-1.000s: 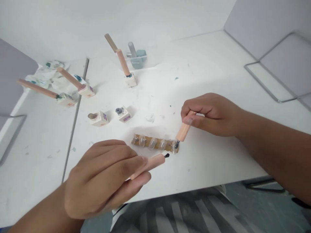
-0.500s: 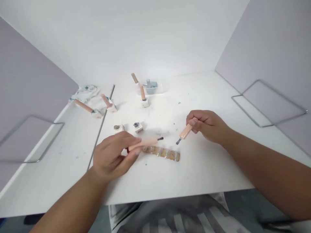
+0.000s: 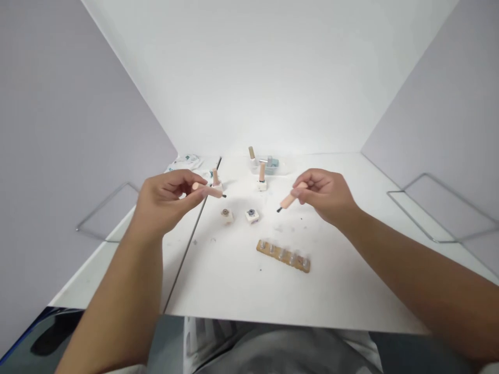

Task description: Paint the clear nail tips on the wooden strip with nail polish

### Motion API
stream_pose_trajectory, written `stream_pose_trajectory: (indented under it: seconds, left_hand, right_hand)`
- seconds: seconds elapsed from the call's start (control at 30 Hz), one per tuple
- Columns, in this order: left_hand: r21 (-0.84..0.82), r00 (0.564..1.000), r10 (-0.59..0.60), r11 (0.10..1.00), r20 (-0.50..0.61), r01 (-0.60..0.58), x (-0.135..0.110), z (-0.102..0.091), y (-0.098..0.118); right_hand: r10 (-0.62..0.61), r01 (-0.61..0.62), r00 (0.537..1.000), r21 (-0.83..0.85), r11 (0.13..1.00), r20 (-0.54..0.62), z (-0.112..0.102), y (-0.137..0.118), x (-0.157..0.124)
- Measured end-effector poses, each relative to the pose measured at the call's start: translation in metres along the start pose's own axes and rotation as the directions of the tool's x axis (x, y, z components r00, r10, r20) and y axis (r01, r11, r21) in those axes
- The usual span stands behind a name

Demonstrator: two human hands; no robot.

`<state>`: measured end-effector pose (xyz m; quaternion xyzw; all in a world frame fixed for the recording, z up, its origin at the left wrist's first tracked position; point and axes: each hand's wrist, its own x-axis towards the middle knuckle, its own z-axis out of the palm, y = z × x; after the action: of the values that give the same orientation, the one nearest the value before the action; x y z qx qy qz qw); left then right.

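Note:
My left hand is closed on a peach-handled nail polish brush, held level with its dark tip pointing right. My right hand pinches a second peach-handled brush, tip angled down to the left. Both hover above the white table. Two open square polish bottles stand between the hands. A brown strip with several clear false nails lies in front of them, nearer to me.
Further back stand capped polish bottles, a teal bottle in a clear tray and crumpled wipes. A thin grey rod runs along the table seam. Wire stands sit by the grey side panels.
Both hands lifted their brushes away from the nail strip and moved apart and further back. The camera view pulled back and tilted up, so the strip now lies untouched.

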<state>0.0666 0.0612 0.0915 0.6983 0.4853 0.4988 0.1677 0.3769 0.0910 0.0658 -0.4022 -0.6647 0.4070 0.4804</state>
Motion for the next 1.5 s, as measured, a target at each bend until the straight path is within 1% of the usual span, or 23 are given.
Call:
stream_pose_trajectory:
  seconds: [0.03,0.1,0.17,0.27,0.33,0.43,0.57,0.67,0.83,0.97,1.07,1.33,1.43,1.5]
  left_hand:
    - [-0.005,0.999,-0.028,1.000,0.041,0.028,0.003,-0.001,-0.004]
    - [-0.003,0.995,-0.044,0.999,0.095,0.044,0.005,-0.002,-0.015]
    - [0.068,0.995,-0.051,0.997,0.091,0.045,0.006,0.001,-0.025]
    - [0.185,0.994,-0.069,0.981,0.085,0.052,0.003,0.005,-0.037]
    - [0.225,0.992,-0.072,0.973,0.104,0.047,0.002,0.007,-0.041]
    - [0.271,0.990,-0.043,0.962,0.132,0.005,0.000,0.009,-0.043]
    - [0.255,0.988,0.049,0.963,0.148,-0.086,-0.002,0.010,-0.047]
    - [0.238,0.985,0.096,0.963,0.141,-0.128,-0.004,0.012,-0.049]
    - [0.220,0.990,0.078,0.970,0.115,-0.102,-0.005,0.015,-0.045]
    - [0.240,0.994,0.060,0.967,0.089,-0.080,-0.006,0.016,-0.041]
    - [0.248,0.994,0.061,0.965,0.090,-0.082,-0.006,0.017,-0.041]
    - [0.286,0.989,0.067,0.953,0.130,-0.102,-0.004,0.019,-0.046]
    - [0.311,0.985,0.053,0.945,0.167,-0.104,-0.004,0.020,-0.046]
    - [0.309,0.977,0.024,0.947,0.212,-0.091,-0.003,0.021,-0.046]
  right_hand:
    - [-0.023,0.023,1.000,0.016,1.000,0.017,0.010,-0.002,0.010]
    - [-0.012,0.009,0.996,0.033,0.999,0.083,0.028,0.000,0.028]
    - [-0.005,0.005,0.991,0.000,1.000,0.133,0.041,0.006,0.041]
    - [0.010,0.010,0.978,-0.096,0.995,0.210,0.050,0.017,0.048]
    - [0.008,0.029,0.970,-0.147,0.989,0.244,0.051,0.021,0.049]
    - [-0.030,0.077,0.965,-0.171,0.982,0.261,0.050,0.021,0.050]
    - [-0.075,0.133,0.955,-0.190,0.973,0.287,0.050,0.020,0.054]
    - [-0.069,0.136,0.955,-0.217,0.967,0.290,0.051,0.023,0.055]
    - [-0.073,0.149,0.954,-0.252,0.956,0.290,0.053,0.027,0.054]
    - [-0.083,0.166,0.953,-0.273,0.948,0.291,0.055,0.025,0.053]
    - [-0.080,0.171,0.954,-0.307,0.936,0.289,0.056,0.022,0.053]
    - [-0.117,0.235,0.933,-0.330,0.914,0.341,0.058,0.025,0.052]
    - [-0.146,0.282,0.912,-0.326,0.902,0.383,0.059,0.030,0.052]
    - [-0.163,0.314,0.896,-0.329,0.890,0.413,0.060,0.033,0.052]
